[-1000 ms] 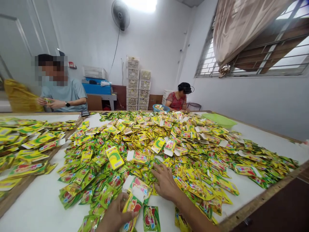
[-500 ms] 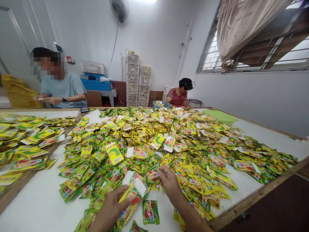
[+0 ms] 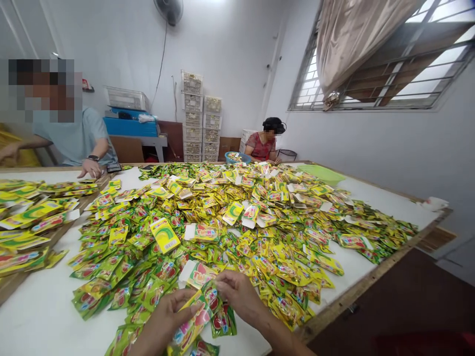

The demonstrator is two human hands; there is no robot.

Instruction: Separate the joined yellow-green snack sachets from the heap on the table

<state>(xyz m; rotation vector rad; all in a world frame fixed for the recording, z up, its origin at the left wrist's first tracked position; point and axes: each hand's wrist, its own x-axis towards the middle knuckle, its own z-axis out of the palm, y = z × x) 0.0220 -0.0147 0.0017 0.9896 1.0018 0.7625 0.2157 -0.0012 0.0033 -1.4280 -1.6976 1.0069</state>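
A large heap of yellow-green foil sachets [image 3: 208,217] with red prints covers the white table top [image 3: 40,321]. My left hand [image 3: 166,316] is at the near edge of the heap and grips a yellow-green sachet [image 3: 191,321] with a white card backing. My right hand [image 3: 239,292] is close beside it, with its fingertips pinching a green sachet [image 3: 212,296]. Another sachet [image 3: 223,320] hangs just below those fingers. A flat yellow packet [image 3: 165,235] lies on the heap farther off.
A co-worker [image 3: 70,133] sits at the far left behind sorted sachets [image 3: 25,212], and another [image 3: 261,143] sits at the far end. A green basin [image 3: 321,174] and a blue basket [image 3: 237,157] stand there. The table's wooden edge [image 3: 356,282] runs along the right.
The view has turned right and tilted, shifting the room left. My right hand has moved left to the sachets at my left hand. The left co-worker's hand now rests on the table.
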